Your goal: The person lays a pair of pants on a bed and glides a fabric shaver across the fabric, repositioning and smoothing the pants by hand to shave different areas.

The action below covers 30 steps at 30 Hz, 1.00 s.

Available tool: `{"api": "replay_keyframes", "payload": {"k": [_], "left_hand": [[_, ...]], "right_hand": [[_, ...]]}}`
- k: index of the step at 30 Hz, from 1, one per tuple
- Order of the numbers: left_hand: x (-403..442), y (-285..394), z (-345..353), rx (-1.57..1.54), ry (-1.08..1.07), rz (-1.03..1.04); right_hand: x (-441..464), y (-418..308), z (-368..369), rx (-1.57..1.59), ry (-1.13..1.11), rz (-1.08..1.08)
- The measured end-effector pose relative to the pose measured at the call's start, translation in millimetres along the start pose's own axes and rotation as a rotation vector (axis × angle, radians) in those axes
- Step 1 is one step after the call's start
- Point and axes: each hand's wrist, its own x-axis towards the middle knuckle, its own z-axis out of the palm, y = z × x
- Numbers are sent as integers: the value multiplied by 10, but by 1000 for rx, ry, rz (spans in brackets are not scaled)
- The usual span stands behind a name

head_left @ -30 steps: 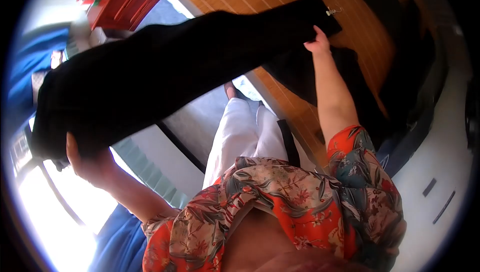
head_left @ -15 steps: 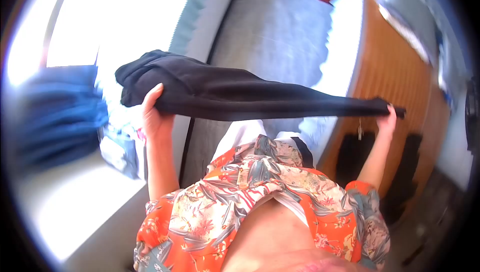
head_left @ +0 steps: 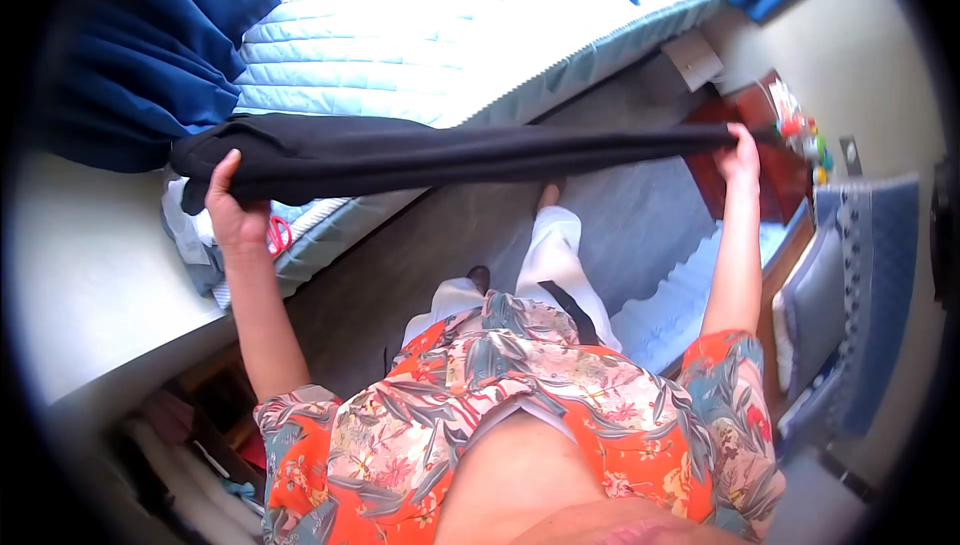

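Observation:
Black trousers (head_left: pixel 440 153) are stretched sideways in front of me, gathered into a long, narrow strip. My left hand (head_left: pixel 236 207) grips their wider, bunched end, with the thumb on top and the other fingers hidden behind the cloth. At the thin end, my right hand (head_left: pixel 738 153) is closed round the fabric. The far tip beyond it is hard to make out against the red cabinet.
Beyond the trousers lies a pale quilted padded surface (head_left: pixel 350 55) by a blue curtain (head_left: pixel 130 55). A red cabinet (head_left: pixel 708 185) with small items stands at the right, near a blue-grey cushion (head_left: pixel 815 315). Grey floor (head_left: pixel 630 205) shows round my feet.
My view has turned from the wooden surface with dark clothes towards the quilted surface. The trousers, first hanging broad and slanted, are now level and narrow. My right hand has closed on their thin end.

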Motion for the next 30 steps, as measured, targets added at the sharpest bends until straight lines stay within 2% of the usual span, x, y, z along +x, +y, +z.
{"api": "replay_keyframes", "payload": {"k": [3, 4, 5, 6, 8, 10, 12, 14, 16, 18, 20, 22, 26, 28, 30], "left_hand": [[535, 248, -50, -75, 35, 54], [652, 319, -14, -99, 51, 84], [761, 357, -34, -120, 45, 122], [824, 377, -59, -139, 43, 161], [891, 330, -107, -146, 72, 235], [1006, 107, -298, -137, 135, 299], [1156, -225, -780, -182, 255, 235], [1291, -740, -1356, -252, 436, 166], [1316, -1342, -1684, -177, 583, 65], [1188, -1902, -2372, -142, 1027, -302], [1101, -2175, -2200, 7, 1140, -284], [1069, -2340, -2028, 143, 1058, -285], [1263, -2276, -1198, 544, 754, -394], [1456, -2391, -952, 807, 588, -342], [1700, -2485, -521, 1263, 429, 2]], "right_hand": [[1140, -226, 1343, -148, -151, 85], [1160, -300, 1901, -195, -254, 75], [1635, -334, 2232, -198, -355, 135], [1700, -303, 2695, -163, -362, 105], [2107, -203, 3280, -51, -462, 184], [2480, 61, 3640, -152, -606, 221], [2823, 469, 3791, -204, -616, 338], [3174, 1018, 3685, -390, -595, 442], [3266, 1519, 3431, -671, -334, 451], [3321, 1713, 3145, -885, -115, 466], [3225, 1573, 3026, -953, -130, 389], [3267, 1278, 2945, -1053, -182, 324], [3663, 772, 2751, -1285, -64, 10], [3969, 589, 2658, -1439, -2, -103], [4422, 419, 2472, -1661, -12, -236]]}}
